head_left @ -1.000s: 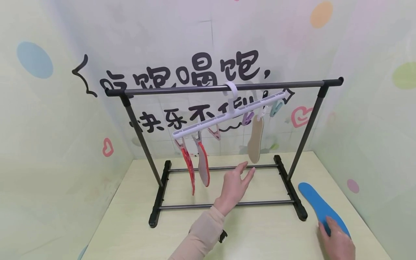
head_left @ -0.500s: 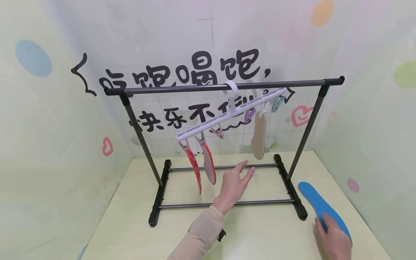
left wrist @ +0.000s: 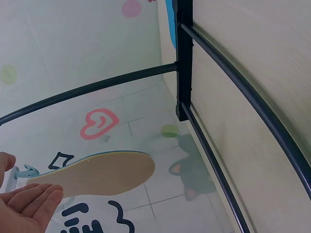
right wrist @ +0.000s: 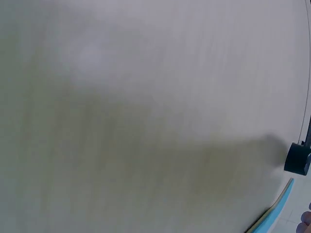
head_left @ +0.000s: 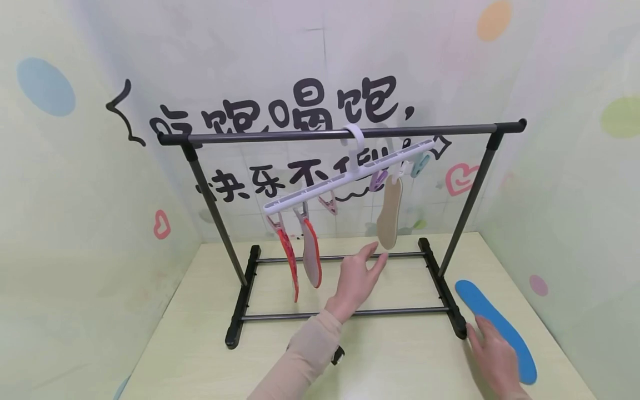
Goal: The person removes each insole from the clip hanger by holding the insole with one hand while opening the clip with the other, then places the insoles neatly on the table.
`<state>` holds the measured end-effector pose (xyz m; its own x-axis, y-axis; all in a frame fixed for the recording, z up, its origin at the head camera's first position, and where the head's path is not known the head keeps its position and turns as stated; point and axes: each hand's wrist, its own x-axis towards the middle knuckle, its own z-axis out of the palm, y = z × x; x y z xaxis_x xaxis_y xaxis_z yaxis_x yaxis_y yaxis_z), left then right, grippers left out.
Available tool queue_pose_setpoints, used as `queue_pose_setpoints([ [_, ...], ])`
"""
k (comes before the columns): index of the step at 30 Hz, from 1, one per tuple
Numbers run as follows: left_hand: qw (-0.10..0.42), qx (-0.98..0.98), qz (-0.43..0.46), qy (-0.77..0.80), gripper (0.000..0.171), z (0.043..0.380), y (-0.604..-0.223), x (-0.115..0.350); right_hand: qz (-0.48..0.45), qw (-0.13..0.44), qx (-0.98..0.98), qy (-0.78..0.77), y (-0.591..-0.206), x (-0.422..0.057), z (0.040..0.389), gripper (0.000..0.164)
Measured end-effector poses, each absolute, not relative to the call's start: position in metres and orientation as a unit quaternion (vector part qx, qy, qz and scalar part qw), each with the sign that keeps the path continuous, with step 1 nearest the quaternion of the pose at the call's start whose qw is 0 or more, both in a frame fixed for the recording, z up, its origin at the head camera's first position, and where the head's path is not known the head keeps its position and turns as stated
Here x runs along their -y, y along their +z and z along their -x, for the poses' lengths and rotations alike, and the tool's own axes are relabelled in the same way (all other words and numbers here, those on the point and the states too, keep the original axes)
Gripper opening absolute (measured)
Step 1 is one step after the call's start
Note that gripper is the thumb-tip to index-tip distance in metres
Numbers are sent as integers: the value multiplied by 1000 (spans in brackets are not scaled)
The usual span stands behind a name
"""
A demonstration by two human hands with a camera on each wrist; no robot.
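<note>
My left hand [head_left: 352, 283] is raised inside the rack's frame, thumb and fingers spread apart with nothing between them. Just above its fingertips hangs a beige insole [head_left: 390, 214], held by a white clip on the lilac clip hanger [head_left: 350, 176]. In the left wrist view this insole [left wrist: 107, 174] stretches out beyond the fingers. My right hand [head_left: 492, 355] is beside a blue insole [head_left: 507, 333] lying on the table, its loosely bent fingers at the insole's left edge. Two red-edged insoles, one [head_left: 289, 258] outermost and one [head_left: 311, 255] further in, hang from the hanger's left end.
The hanger hooks over the top bar [head_left: 250, 137] of a black rack, its left end tilted low. The rack's right foot [head_left: 442, 289] stands close to my right hand. Pink [head_left: 328, 204], purple [head_left: 378, 180] and teal [head_left: 420, 165] clips hang without insoles. Patterned walls enclose the table.
My right hand has come off the blue insole and moved left, toward the rack's foot. The hanger and its insoles have swung slightly. My left hand stays nearly in place.
</note>
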<state>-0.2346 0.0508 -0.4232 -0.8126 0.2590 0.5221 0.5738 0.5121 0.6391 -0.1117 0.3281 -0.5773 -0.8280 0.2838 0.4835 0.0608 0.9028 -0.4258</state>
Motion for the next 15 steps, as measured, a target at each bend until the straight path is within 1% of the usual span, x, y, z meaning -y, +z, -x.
queue_pose_setpoints([
  [6,178,846,249,-436,42,243,-423,-53,62,314,926,201,-568,-316,126,34],
  [10,168,847,240,-444,45,248,-421,-55,48,321,923,204,-560,-309,136,32],
  [15,165,850,233,-442,45,251,-419,-56,33,326,921,211,-554,-304,148,34],
])
